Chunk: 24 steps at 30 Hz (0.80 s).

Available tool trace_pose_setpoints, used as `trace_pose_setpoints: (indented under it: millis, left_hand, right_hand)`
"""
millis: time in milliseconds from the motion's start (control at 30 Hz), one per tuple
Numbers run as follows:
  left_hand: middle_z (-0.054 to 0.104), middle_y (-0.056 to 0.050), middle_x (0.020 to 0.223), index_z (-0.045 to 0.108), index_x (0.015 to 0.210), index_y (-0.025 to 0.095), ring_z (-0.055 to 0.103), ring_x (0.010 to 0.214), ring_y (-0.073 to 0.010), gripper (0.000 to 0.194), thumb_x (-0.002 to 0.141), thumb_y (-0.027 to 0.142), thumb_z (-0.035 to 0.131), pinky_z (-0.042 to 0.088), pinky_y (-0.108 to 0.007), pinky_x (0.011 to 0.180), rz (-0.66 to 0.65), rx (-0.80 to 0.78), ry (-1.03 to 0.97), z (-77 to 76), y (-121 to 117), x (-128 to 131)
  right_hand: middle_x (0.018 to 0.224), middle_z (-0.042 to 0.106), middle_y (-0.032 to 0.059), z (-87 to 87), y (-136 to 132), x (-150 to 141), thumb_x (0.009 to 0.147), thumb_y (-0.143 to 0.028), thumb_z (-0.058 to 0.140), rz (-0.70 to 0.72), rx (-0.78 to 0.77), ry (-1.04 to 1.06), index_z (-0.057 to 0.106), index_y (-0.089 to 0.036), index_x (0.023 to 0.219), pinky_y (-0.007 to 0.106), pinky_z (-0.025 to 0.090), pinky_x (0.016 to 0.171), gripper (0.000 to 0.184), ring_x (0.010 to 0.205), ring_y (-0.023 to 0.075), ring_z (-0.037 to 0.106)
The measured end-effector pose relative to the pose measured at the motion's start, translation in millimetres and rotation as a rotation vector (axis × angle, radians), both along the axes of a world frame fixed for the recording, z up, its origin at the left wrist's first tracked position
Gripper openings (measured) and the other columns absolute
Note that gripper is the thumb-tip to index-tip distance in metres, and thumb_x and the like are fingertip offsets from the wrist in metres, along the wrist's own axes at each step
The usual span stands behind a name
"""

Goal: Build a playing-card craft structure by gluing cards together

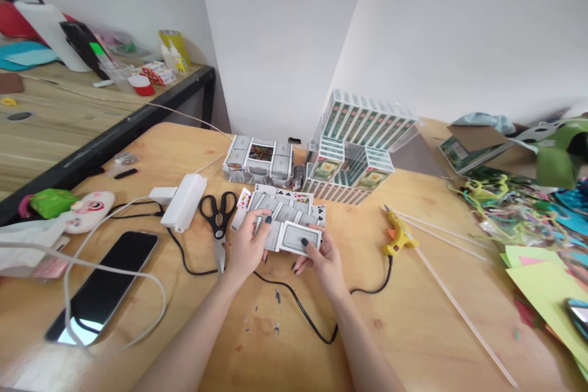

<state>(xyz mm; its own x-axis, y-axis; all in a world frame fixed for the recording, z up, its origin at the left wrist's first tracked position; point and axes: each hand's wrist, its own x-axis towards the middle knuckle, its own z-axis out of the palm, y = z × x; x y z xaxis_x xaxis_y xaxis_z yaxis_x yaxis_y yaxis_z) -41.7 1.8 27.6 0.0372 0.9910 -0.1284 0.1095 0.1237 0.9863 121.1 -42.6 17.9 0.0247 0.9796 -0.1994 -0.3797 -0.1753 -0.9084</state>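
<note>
Between my hands is a flat panel of overlapping playing cards [294, 211], mostly back side up, with face cards showing along its far edge. My left hand [248, 242] is closed on the panel's left near part, thumb on top and fingertips showing below its edge. My right hand [325, 257] pinches a single playing card [298, 234], patterned back up, against the panel's near right side. Whether that card is fixed to the panel I cannot tell. Just beyond stands a box-like structure made of cards [260, 162] with an opening in it.
Boxed card decks [367, 119] are stacked at the back. Black scissors [219, 220], a white power adapter [184, 202] and a phone [103, 285] lie left. A yellow glue gun [399, 233] with its black cord [303, 309] and glue sticks [463, 312] lie right, near craft scraps [491, 202].
</note>
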Motion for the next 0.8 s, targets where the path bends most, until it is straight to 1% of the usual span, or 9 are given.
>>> trace_pose_setpoints:
  millis: [100,200,367,500,633,733,800]
  left_hand:
    - [0.042,0.008,0.047,0.055,0.099,0.024,0.040,0.029,-0.0094,0.027,0.079,0.041,0.050,0.030,-0.020,0.030,0.008,0.004,-0.016,0.4,1,0]
    - [0.043,0.007,0.048,0.056,0.097,0.023,0.040,0.029,-0.0093,0.028,0.078,0.043,0.051,0.031,-0.020,0.030,0.030,0.000,-0.030,0.5,1,1]
    - [0.046,0.006,0.051,0.057,0.100,0.022,0.041,0.031,-0.0092,0.031,0.081,0.044,0.047,0.032,-0.020,0.029,0.041,-0.014,-0.064,-0.1,1,3]
    - [0.046,0.006,0.052,0.057,0.100,0.021,0.041,0.031,-0.0082,0.031,0.082,0.043,0.046,0.032,-0.019,0.028,0.068,-0.017,-0.080,-2.2,1,4]
    - [0.046,0.007,0.049,0.054,0.098,0.020,0.043,0.030,-0.0095,0.029,0.082,0.043,0.045,0.033,-0.019,0.028,0.077,-0.007,-0.045,-4.5,1,5]
    - [0.047,0.008,0.045,0.052,0.097,0.021,0.047,0.031,-0.0112,0.026,0.081,0.041,0.049,0.033,-0.019,0.030,0.060,0.022,0.049,-5.0,-1,5]
    - [0.048,0.008,0.044,0.050,0.098,0.022,0.049,0.032,-0.0124,0.025,0.080,0.038,0.050,0.034,-0.019,0.031,0.042,0.041,0.106,-3.9,-2,5]
  right_hand:
    - [0.059,0.060,-0.0053,-1.0,1,2,0.075,-0.037,0.065,-0.037,0.018,0.016,0.037,-0.021,0.106,0.025,0.053,0.040,0.045,0.042,0.0145,0.061]
    - [0.057,0.059,-0.0063,-0.6,1,2,0.074,-0.037,0.065,-0.031,0.017,0.018,0.036,-0.022,0.106,0.025,0.053,0.040,0.046,0.042,0.0148,0.062]
    - [0.062,0.060,-0.0057,1.8,-1,1,0.074,-0.037,0.066,-0.078,0.043,0.005,0.037,-0.022,0.105,0.024,0.051,0.038,0.044,0.043,0.0141,0.062]
    - [0.060,0.059,-0.0066,3.3,-2,-1,0.077,-0.037,0.064,-0.095,0.064,-0.023,0.037,-0.022,0.105,0.022,0.051,0.038,0.042,0.043,0.0137,0.063]
    - [0.059,0.058,-0.0079,6.1,-4,-6,0.079,-0.037,0.062,-0.046,0.061,-0.049,0.034,-0.023,0.103,0.021,0.050,0.038,0.039,0.041,0.0129,0.062]
    - [0.062,0.060,-0.0072,8.2,-6,-11,0.079,-0.037,0.061,0.010,0.058,-0.049,0.032,-0.025,0.101,0.022,0.051,0.039,0.038,0.042,0.0129,0.062]
    - [0.066,0.062,-0.0056,9.1,-6,-12,0.079,-0.038,0.060,0.065,0.047,-0.045,0.031,-0.025,0.103,0.023,0.051,0.037,0.039,0.041,0.0127,0.061]
